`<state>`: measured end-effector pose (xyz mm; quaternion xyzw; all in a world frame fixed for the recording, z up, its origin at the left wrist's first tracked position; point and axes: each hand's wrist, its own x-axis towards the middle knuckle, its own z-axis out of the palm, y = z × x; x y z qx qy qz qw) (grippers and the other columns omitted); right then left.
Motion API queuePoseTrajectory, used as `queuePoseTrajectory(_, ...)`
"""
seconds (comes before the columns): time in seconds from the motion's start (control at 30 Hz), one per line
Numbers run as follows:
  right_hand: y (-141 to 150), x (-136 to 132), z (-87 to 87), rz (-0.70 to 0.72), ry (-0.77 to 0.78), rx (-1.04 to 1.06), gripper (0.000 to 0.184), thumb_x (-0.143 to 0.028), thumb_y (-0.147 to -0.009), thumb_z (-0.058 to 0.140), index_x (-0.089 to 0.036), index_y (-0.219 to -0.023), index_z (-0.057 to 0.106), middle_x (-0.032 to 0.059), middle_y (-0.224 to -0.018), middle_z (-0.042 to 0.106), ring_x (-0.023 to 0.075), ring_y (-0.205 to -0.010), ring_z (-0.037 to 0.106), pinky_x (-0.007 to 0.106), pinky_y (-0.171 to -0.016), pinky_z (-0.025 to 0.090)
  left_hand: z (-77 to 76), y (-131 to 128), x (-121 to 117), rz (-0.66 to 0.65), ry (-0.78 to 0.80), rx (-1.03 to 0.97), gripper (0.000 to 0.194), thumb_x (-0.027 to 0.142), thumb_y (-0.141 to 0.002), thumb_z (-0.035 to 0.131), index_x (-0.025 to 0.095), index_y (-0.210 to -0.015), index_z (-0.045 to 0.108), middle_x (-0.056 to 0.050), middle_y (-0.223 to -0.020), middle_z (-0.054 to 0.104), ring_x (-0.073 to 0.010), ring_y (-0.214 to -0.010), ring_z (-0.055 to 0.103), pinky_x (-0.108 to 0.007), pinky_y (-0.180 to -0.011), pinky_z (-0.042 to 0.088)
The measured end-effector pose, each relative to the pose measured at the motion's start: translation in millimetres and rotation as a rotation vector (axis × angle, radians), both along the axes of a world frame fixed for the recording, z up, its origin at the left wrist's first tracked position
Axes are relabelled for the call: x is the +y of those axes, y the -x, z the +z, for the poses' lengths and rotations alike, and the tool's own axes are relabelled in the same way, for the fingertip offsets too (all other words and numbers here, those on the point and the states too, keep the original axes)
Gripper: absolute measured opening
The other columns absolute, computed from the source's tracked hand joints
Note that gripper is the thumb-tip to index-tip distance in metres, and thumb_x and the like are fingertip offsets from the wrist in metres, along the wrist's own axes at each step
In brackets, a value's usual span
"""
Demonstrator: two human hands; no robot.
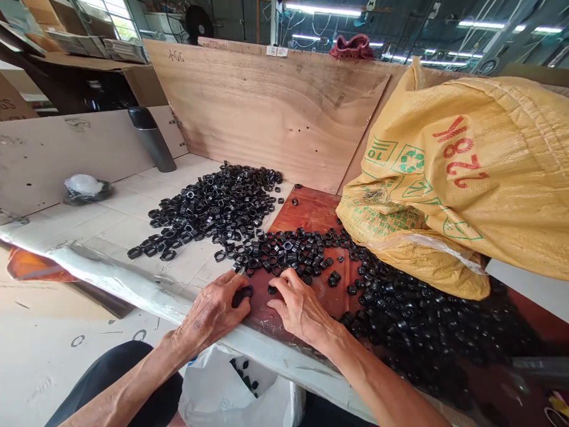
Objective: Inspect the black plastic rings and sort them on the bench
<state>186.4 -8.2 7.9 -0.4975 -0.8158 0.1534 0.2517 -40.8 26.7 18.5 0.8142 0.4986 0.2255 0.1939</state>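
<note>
My left hand (217, 305) curls at the table's front edge, its thumb and fingers closed on a black plastic ring (242, 294). Just to the right, my right hand (299, 303) pinches a small black plastic piece (271, 289), partly hidden by the fingers. Beyond both hands lies a loose heap of black rings (288, 252). A larger heap of the same rings (217, 201) spreads over the white table top (111, 225) farther back. Right of my right hand, many small black plastic pieces (413, 320) cover the red-brown board (306, 207).
A yellow woven sack (498, 160) leans in from the right. Wooden panels (275, 107) wall the back. A dark bottle (152, 140) and a clear plastic bundle (86, 187) stand at left. Below the front edge hangs a white bag (222, 385) with black pieces inside.
</note>
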Motion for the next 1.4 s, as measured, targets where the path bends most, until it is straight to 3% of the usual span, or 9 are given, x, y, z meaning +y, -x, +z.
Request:
queuePoseTrajectory(0.17, -1.4, -1.0, -1.6, -0.003, -0.024, 0.089, 0.011, -0.012, -0.095, 0.059, -0.020, -0.102, 0.057, 0.0077, -0.100, 0.061, 0.0236, -0.091, 0.061, 0.037, -0.082, 0.054, 12.7, -14.8, -3.7, 0.076, 0.266, -0.270, 0.010, 0.027, -0.080, 0.062, 0.022, -0.087, 0.065, 0.001, -0.073, 0.064, -0.0179, -0.065, 0.061, -0.029, -0.062, 0.048)
queuePoseTrajectory(0.3, -0.3, 0.4, 0.0, -0.082, 0.074, 0.434, 0.011, -0.016, -0.095, 0.061, -0.020, -0.105, 0.062, 0.0048, -0.098, 0.064, 0.0180, -0.082, 0.064, 0.030, -0.076, 0.056, 26.2, -26.1, -5.5, 0.068, 0.447, -0.460, 0.021, 0.036, -0.085, 0.061, 0.019, -0.097, 0.063, 0.000, -0.075, 0.069, -0.0164, -0.063, 0.065, -0.028, -0.062, 0.054)
queuePoseTrajectory(0.47, 0.2, 1.2, 10.2, -0.055, 0.160, 0.703, 0.024, -0.010, -0.091, 0.063, -0.023, -0.108, 0.073, 0.0040, -0.109, 0.066, 0.0176, -0.102, 0.066, 0.027, -0.085, 0.057, 26.7, -37.7, -12.5, 0.056, 0.715, -0.852, 0.032, 0.035, -0.081, 0.074, 0.018, -0.107, 0.069, 0.000, -0.079, 0.073, -0.0150, -0.071, 0.067, -0.026, -0.072, 0.056)
queuePoseTrajectory(0.6, 1.2, -1.9, 14.5, -0.056, 0.181, 0.683, 0.035, -0.008, -0.088, 0.063, -0.024, -0.118, 0.069, 0.0049, -0.112, 0.065, 0.0176, -0.100, 0.066, 0.026, -0.081, 0.059, 17.3, -38.9, -14.1, 0.051, 0.764, -0.946, 0.029, 0.034, -0.081, 0.079, 0.019, -0.104, 0.071, 0.000, -0.077, 0.074, -0.0146, -0.073, 0.068, -0.025, -0.075, 0.055)
queuePoseTrajectory(0.73, 2.7, -3.4, 15.5, -0.044, 0.100, 0.614, 0.026, -0.007, -0.086, 0.063, -0.020, -0.108, 0.068, 0.0069, -0.109, 0.064, 0.0200, -0.100, 0.065, 0.029, -0.083, 0.058, 11.9, -36.4, -13.9, 0.047, 0.807, -1.002, 0.028, 0.034, -0.079, 0.083, 0.020, -0.100, 0.071, 0.000, -0.082, 0.076, -0.0142, -0.074, 0.069, -0.024, -0.073, 0.054)
queuePoseTrajectory(0.97, 2.1, -0.4, 17.8, -0.042, 0.073, 0.646, 0.031, -0.007, -0.090, 0.062, -0.024, -0.114, 0.069, 0.0041, -0.111, 0.072, 0.0185, -0.102, 0.068, 0.029, -0.089, 0.055, 9.4, -33.8, -14.7, 0.072, 0.807, -1.041, 0.029, 0.035, -0.080, 0.083, 0.020, -0.103, 0.071, -0.001, -0.090, 0.078, -0.0172, -0.082, 0.073, -0.027, -0.080, 0.056)
queuePoseTrajectory(1.13, 1.9, -1.7, 17.0, -0.076, 0.088, 0.619, 0.018, -0.014, -0.088, 0.068, -0.020, -0.105, 0.067, 0.0022, -0.093, 0.071, 0.0160, -0.078, 0.069, 0.026, -0.072, 0.056, 6.3, -34.4, -15.7, 0.076, 0.797, -1.015, 0.031, 0.036, -0.080, 0.082, 0.021, -0.105, 0.071, -0.002, -0.092, 0.078, -0.0168, -0.080, 0.072, -0.025, -0.073, 0.056)
queuePoseTrajectory(1.27, 1.0, -1.7, 17.4, -0.074, 0.028, 0.564, 0.013, -0.016, -0.088, 0.071, -0.020, -0.100, 0.070, 0.0044, -0.100, 0.070, 0.0168, -0.083, 0.068, 0.026, -0.075, 0.054, 8.0, -34.9, -17.3, 0.073, 0.775, -1.032, 0.033, 0.036, -0.077, 0.085, 0.019, -0.103, 0.073, -0.003, -0.092, 0.079, -0.0166, -0.082, 0.071, -0.024, -0.074, 0.055)
queuePoseTrajectory(1.4, 1.2, -1.5, 15.9, -0.079, 0.054, 0.547, 0.020, -0.022, -0.091, 0.072, -0.022, -0.110, 0.068, 0.0036, -0.097, 0.072, 0.0164, -0.081, 0.069, 0.025, -0.076, 0.055, 11.9, -36.1, -18.2, 0.054, 0.770, -1.051, 0.033, 0.036, -0.076, 0.085, 0.018, -0.101, 0.074, -0.005, -0.093, 0.080, -0.0171, -0.080, 0.071, -0.025, -0.071, 0.056)
